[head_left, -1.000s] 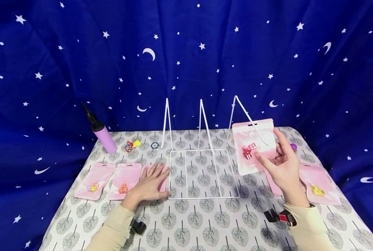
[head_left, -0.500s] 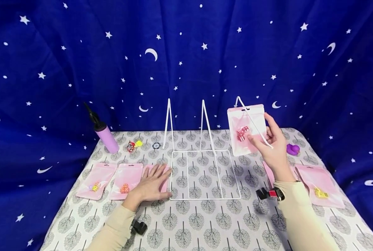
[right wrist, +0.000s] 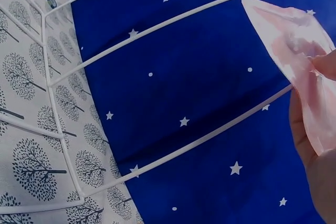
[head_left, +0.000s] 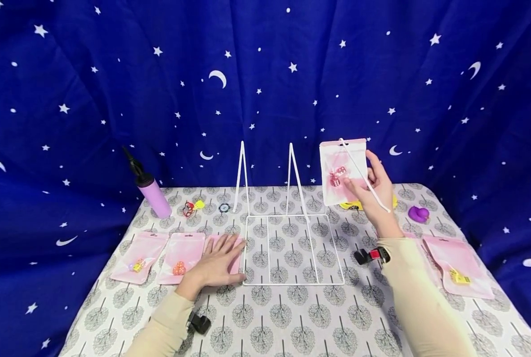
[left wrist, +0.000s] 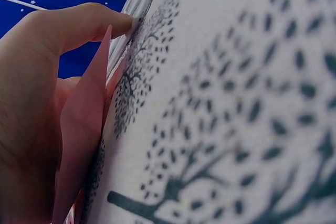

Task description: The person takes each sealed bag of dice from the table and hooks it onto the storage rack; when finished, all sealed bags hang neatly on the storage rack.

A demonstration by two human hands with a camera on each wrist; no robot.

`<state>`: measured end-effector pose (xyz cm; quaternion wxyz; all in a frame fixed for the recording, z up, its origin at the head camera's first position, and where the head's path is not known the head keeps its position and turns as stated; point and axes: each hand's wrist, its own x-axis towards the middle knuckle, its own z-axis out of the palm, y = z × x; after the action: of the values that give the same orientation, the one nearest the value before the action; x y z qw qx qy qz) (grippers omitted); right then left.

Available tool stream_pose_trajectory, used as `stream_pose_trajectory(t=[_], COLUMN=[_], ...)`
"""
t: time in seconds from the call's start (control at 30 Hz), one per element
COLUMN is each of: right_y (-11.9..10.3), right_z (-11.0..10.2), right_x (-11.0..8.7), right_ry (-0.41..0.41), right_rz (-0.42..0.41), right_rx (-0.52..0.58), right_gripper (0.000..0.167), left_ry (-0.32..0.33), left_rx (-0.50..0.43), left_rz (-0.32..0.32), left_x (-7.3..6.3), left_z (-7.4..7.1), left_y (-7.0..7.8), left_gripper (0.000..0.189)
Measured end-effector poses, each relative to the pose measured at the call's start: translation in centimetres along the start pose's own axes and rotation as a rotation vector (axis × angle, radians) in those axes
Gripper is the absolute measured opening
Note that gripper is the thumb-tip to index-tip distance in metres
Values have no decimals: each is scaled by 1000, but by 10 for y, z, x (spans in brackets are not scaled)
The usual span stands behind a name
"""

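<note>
My right hand pinches a pink-and-white zip pouch by its right side, thumb on the front. Red dice show through it. The pouch is upright at the right prong of a white wire rack; the prong's tip overlaps the hang hole, and its rod slants down across the front. In the right wrist view the pouch appears edge-on beside a rack rod. My left hand lies spread over another pink pouch, its fingertips right at the rack's left edge.
Left of that hand lie a pouch with orange dice and one with a yellow item. More pouches lie at right. Behind are a lilac hand pump, a round chip, a yellow toy car and a purple duck.
My right hand has raised the dice pouch and moved it away and left, bringing its hang hole from partway down the right prong up to the tip. The left hand stays put.
</note>
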<state>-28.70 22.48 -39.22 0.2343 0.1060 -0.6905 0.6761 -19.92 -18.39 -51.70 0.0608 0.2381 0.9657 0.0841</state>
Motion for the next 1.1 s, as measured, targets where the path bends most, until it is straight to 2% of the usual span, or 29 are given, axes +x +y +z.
stream_pose_trajectory(t=[0.33, 0.43, 0.53, 0.57, 0.67, 0.73, 0.83, 0.9, 1.1], right_y=[13, 20, 31, 35, 42, 45, 47, 48, 49], right_z=[2, -2, -10, -13, -22, -28, -39, -47, -70], right_x=[6, 4, -1, -3, -12, -19, -30, -37, -66], right_ry=[-12, -25, -19, -19, -40, -72, -131, -158, -195], right_rz=[36, 63, 95, 98, 120, 124, 112, 100, 57], right_rx=[82, -19, -232, -288, -336, -280, -213, -198, -343], right_gripper=[79, 64, 27, 24, 26, 18, 33, 36, 40], left_ry=[5, 5, 5, 7, 11, 14, 13, 7, 2], left_rx=[-21, -10, -2, -7, -13, -15, -7, 1, -1], left_rz=[11, 7, 4, 6, 12, 15, 13, 8, 15], left_x=[0, 0, 0, 0, 0, -1, -1, -2, -1], left_z=[-2, -2, -1, -1, -1, -2, -3, -4, -3], left_y=[3, 3, 2, 2, 1, 1, 0, 0, 0], left_gripper=[93, 93, 93, 94, 93, 93, 94, 94, 94])
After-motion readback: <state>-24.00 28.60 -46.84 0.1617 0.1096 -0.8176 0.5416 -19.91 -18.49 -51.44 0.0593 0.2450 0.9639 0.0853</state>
